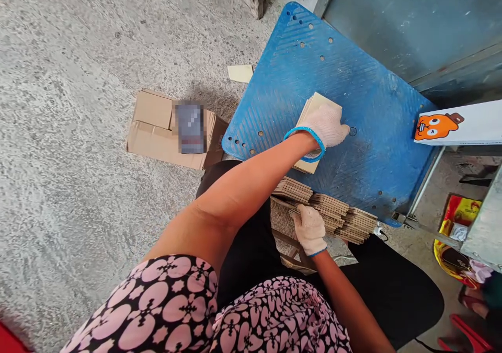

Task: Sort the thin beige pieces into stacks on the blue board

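My left hand [325, 125], in a white knitted glove with a blue cuff, presses down over a small pile of thin, pale cream boards [314, 104] on the blue plastic tabletop [364, 102]. Its thumb points right and its other fingers curl down, partly hidden. Below the table's near edge, my right hand [309, 230] wears a matching glove. Its fingers are closed around the edge of a thin brown board [284, 202]. Beside that hand sit several stacks of thin brown boards [329, 209], edges toward me, in a stepped row.
A cardboard box [152, 128] stands on the concrete floor at left, with a dark, blurred-out object [192, 128] on it. One loose pale piece [240, 73] lies near the table. At right are a white box with an orange cartoon [463, 125] and a yellow-red bag [457, 227].
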A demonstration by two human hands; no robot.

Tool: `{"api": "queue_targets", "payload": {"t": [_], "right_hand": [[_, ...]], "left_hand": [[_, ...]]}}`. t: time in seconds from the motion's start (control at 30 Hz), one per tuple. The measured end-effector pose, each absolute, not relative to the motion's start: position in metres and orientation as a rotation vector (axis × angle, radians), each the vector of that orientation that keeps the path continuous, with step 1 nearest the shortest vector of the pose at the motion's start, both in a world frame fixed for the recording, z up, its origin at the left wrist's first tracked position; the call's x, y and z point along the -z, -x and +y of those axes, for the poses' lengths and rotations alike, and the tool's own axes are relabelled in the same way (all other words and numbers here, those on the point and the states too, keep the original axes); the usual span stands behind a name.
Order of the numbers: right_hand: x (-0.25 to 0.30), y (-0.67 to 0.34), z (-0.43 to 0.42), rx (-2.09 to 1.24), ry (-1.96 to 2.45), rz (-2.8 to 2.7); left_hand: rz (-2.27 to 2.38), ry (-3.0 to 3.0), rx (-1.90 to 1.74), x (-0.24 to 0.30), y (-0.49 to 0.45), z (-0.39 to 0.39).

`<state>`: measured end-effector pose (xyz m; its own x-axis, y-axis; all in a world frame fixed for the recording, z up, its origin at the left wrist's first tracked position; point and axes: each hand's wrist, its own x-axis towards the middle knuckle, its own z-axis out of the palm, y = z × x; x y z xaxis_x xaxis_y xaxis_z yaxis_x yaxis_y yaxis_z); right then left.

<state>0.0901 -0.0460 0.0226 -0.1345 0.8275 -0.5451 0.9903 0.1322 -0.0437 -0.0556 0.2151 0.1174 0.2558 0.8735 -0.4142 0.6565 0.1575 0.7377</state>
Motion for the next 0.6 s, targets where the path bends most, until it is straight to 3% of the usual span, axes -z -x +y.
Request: {"api": "queue_targets", "payload": {"t": [0.43,0.6], "right_hand": [[-0.026,-0.087,-0.032,0.756,-1.529,1.995],[-0.051,-0.101,-0.005,0.869,-1.584,1.994]], "left_hand": [[1.449,-1.569,-0.181,-0.119,0.058,0.21],[1.412,-1.577,-0.132,-0.117,0.062,0.213]]}}
